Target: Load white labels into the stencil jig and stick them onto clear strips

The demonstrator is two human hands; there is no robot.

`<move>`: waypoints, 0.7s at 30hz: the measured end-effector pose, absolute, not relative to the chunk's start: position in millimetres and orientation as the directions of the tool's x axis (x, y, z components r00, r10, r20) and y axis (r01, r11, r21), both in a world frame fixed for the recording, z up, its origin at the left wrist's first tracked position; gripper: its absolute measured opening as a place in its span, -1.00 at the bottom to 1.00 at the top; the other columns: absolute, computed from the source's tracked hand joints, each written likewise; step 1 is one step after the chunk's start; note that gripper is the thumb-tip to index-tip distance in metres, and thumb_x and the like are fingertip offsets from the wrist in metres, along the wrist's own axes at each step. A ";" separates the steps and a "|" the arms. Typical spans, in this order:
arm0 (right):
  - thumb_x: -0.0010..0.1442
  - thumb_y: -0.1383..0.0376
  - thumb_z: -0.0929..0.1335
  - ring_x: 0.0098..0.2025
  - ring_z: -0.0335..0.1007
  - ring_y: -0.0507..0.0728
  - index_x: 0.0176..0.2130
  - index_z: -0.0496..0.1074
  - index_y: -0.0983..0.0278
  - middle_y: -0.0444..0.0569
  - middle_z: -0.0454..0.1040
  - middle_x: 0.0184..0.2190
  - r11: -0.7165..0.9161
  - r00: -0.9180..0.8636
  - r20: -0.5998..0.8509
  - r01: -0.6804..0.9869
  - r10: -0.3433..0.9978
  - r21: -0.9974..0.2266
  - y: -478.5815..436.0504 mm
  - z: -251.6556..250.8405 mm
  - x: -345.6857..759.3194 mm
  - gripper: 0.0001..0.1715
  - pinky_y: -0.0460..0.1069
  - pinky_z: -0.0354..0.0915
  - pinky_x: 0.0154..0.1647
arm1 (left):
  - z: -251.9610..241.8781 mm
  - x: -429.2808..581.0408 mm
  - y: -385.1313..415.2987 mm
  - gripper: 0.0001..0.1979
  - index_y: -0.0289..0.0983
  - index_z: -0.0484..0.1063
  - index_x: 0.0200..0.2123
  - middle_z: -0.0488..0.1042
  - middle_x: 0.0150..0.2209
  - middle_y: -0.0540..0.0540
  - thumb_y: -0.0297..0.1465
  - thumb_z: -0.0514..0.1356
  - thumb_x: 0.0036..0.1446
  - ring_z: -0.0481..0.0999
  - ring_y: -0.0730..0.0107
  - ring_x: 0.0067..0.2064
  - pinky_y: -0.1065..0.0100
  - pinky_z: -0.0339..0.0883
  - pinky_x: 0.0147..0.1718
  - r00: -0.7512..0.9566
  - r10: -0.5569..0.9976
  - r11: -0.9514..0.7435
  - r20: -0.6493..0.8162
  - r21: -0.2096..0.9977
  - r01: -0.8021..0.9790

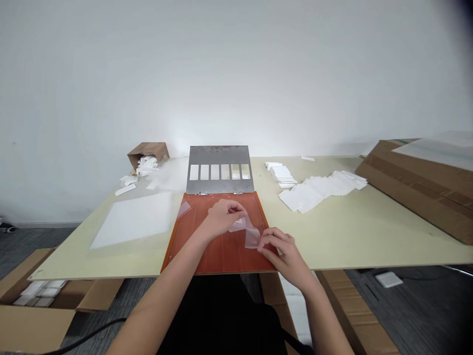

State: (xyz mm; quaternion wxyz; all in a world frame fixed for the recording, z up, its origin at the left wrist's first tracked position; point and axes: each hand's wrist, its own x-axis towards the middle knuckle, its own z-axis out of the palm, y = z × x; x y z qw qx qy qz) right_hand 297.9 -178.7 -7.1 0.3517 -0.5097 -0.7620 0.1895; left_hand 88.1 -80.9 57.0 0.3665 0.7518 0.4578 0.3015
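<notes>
A thin translucent film (252, 237) stretches between my two hands above a reddish-orange board (218, 254). My left hand (226, 217) pinches its upper left end, fingers pressed together. At the lower right corner of the film, my right hand (275, 247) grips the edge between thumb and fingers. Hinged to the board's far edge, a grey metal frame (219, 186) with several rectangular openings stands raised. Another clear piece (184, 209) lies at the board's upper left corner.
Translucent sheets (133, 220) lie left of the board. Behind them, a small carton (150, 148) spills white pieces. White cards (321, 190) spread at right, before a large cardboard box (417, 182). An open box (40, 323) sits below the table's left side.
</notes>
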 end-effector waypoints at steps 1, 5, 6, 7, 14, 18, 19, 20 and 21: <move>0.35 0.24 0.28 -0.02 0.38 0.17 -0.26 0.46 0.16 -0.03 0.44 -0.12 0.394 -0.235 0.322 0.658 0.917 -0.642 -180.1 -7.5 298.3 -0.83 0.16 0.13 0.06 | 58.2 89.1 -75.1 -0.80 -0.18 0.62 -0.43 0.62 -0.39 -0.05 -0.22 0.24 0.08 0.56 0.27 -0.30 0.28 0.39 -0.23 0.384 0.914 -0.316 0.133 0.826 0.466; 0.30 0.27 0.31 0.02 0.33 0.20 -0.29 0.47 0.14 -0.02 0.43 -0.08 0.365 -0.246 0.272 0.691 0.930 -0.624 -185.2 -7.2 300.3 -0.86 0.21 0.11 0.08 | 67.9 94.3 -42.9 -0.80 -0.19 0.60 -0.42 0.60 -0.42 -0.06 -0.23 0.24 0.09 0.53 0.29 -0.33 0.25 0.38 -0.23 0.326 0.925 -0.338 0.195 0.815 0.471; 0.29 0.28 0.32 0.02 0.32 0.21 -0.29 0.48 0.14 -0.02 0.43 -0.07 0.362 -0.250 0.264 0.697 0.932 -0.619 -186.5 -6.7 300.9 -0.87 0.21 0.11 0.08 | 71.4 95.9 -33.1 -0.81 -0.20 0.60 -0.42 0.60 -0.41 -0.06 -0.23 0.25 0.09 0.53 0.29 -0.32 0.25 0.37 -0.22 0.312 0.926 -0.346 0.213 0.810 0.474; 0.28 0.30 0.32 0.03 0.31 0.21 -0.30 0.48 0.14 -0.02 0.42 -0.06 0.360 -0.253 0.257 0.702 0.933 -0.614 -187.9 -6.3 301.4 -0.87 0.22 0.11 0.08 | 75.1 97.8 -22.8 -0.81 -0.20 0.60 -0.41 0.59 -0.40 -0.07 -0.23 0.25 0.09 0.53 0.28 -0.30 0.24 0.37 -0.20 0.297 0.926 -0.355 0.233 0.803 0.478; 0.24 0.32 0.35 0.08 0.27 0.24 -0.33 0.46 0.14 -0.03 0.42 -0.02 0.307 -0.232 0.202 0.737 0.952 -0.602 -197.5 -9.3 305.7 -0.90 0.22 0.15 0.07 | 101.0 110.8 45.4 -0.86 -0.19 0.59 -0.44 0.61 -0.32 -0.12 -0.26 0.31 0.06 0.50 0.15 -0.17 0.11 0.28 -0.05 0.166 0.919 -0.389 0.358 0.746 0.540; 0.23 0.33 0.35 0.11 0.27 0.25 -0.31 0.44 0.13 -0.03 0.43 -0.01 0.292 -0.225 0.186 0.720 0.956 -0.630 -200.5 -11.7 308.9 -0.91 0.25 0.14 0.13 | 111.0 113.4 68.2 -0.89 -0.19 0.58 -0.43 0.61 -0.31 -0.09 -0.31 0.30 0.09 0.49 0.15 -0.18 0.01 0.18 0.04 0.108 0.911 -0.385 0.399 0.723 0.574; 0.23 0.34 0.35 0.12 0.27 0.25 -0.31 0.44 0.13 -0.03 0.43 -0.01 0.287 -0.223 0.182 0.717 0.958 -0.635 -200.9 -11.9 309.6 -0.90 0.26 0.13 0.14 | 112.9 113.4 71.7 -0.89 -0.19 0.58 -0.42 0.61 -0.31 -0.09 -0.31 0.29 0.10 0.49 0.16 -0.18 0.01 0.17 0.05 0.096 0.907 -0.387 0.411 0.718 0.578; 0.23 0.34 0.35 0.13 0.27 0.25 -0.31 0.44 0.13 -0.03 0.43 -0.01 0.283 -0.221 0.177 0.716 0.959 -0.638 -201.2 -11.9 310.1 -0.90 0.26 0.13 0.15 | 114.8 113.2 74.6 -0.88 -0.19 0.58 -0.41 0.60 -0.30 -0.09 -0.30 0.28 0.12 0.49 0.17 -0.19 0.01 0.15 0.06 0.086 0.902 -0.391 0.424 0.713 0.582; 0.23 0.34 0.34 0.13 0.27 0.25 -0.31 0.44 0.13 -0.03 0.44 -0.01 0.279 -0.220 0.172 0.718 0.960 -0.638 -201.3 -11.8 310.6 -0.90 0.26 0.14 0.15 | 116.7 113.0 76.8 -0.87 -0.19 0.59 -0.40 0.60 -0.30 -0.09 -0.30 0.28 0.13 0.49 0.17 -0.19 0.01 0.15 0.06 0.078 0.896 -0.397 0.437 0.709 0.584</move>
